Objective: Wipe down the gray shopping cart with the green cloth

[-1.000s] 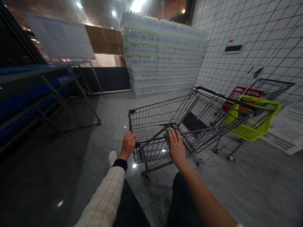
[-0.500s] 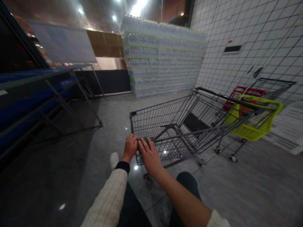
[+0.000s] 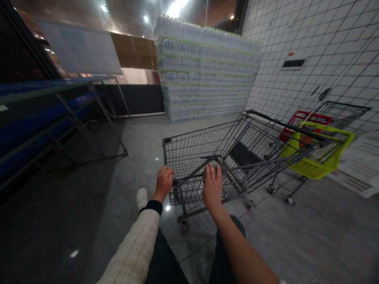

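Left hand (image 3: pixel 164 183) curled shut, fingers pressed together over the near left corner of a wire shopping cart (image 3: pixel 201 148), knuckles upward, a cream knit sleeve (image 3: pixel 133 248) running back from the wrist. Right hand (image 3: pixel 212 187) just beside a green grip (image 3: pixel 205 174) on the cart's near crossbar, fingers together and pointing forward, touching the bar; whether closed round it, impossible to tell from this view. Cart directly ahead of both hands, angled off to the right, its wheels on a grey stone floor (image 3: pixel 89 221). Past its far end, a second cart (image 3: pixel 340 112) with a yellow-green basket (image 3: pixel 314 165) and a red basket (image 3: pixel 304 120), near a white tiled wall (image 3: pixel 325 47). Farther ahead, a tall stack of shrink-wrapped water bottles (image 3: pixel 204 75). Well off to the left, a metal-legged tabletop (image 3: pixel 59 87). Below the left hand, a white shoe (image 3: pixel 142 198) on the floor
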{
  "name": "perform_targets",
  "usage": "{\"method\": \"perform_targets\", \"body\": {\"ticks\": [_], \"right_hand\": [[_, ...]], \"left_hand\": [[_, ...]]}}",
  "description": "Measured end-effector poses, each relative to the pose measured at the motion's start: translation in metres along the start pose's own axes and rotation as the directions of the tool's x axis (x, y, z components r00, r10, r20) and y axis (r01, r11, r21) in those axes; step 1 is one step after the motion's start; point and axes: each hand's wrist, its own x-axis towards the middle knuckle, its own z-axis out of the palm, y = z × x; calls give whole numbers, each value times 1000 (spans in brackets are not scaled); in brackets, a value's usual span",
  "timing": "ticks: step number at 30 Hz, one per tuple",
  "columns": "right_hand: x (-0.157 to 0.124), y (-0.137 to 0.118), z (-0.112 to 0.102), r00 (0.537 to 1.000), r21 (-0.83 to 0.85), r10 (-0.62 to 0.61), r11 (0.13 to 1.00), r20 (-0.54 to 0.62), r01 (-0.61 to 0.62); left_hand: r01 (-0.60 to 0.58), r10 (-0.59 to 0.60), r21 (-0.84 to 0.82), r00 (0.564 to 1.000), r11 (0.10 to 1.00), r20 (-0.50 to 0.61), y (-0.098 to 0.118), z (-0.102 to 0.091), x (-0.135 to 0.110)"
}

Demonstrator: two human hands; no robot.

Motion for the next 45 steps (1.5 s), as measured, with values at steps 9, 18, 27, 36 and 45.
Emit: {"method": "perform_targets", "body": {"ticks": [9,18,27,36,45], "right_hand": [[-17,-52,13,904,134,-409,910,129,392],[6,51,-2,997,-1,-32,999,-68,32],[-20,-67,21,951,169,-290,948,106,270],[-1,25,1,963,47,-262,965,60,259],[-1,10,6,999,-12,-18,1000,-42,18]], "left_hand": [[-14,14,7,998,1000,55,-1,-6,2],[11,-10,-15,1000,1000,24,-2,-1,2],[15,-15,5,998,1000,68,5,-5,2],[-18,19,-16,999,1000,46,1,-6,4],[1,-1,-4,999,1000,37,5,1,0]]}}
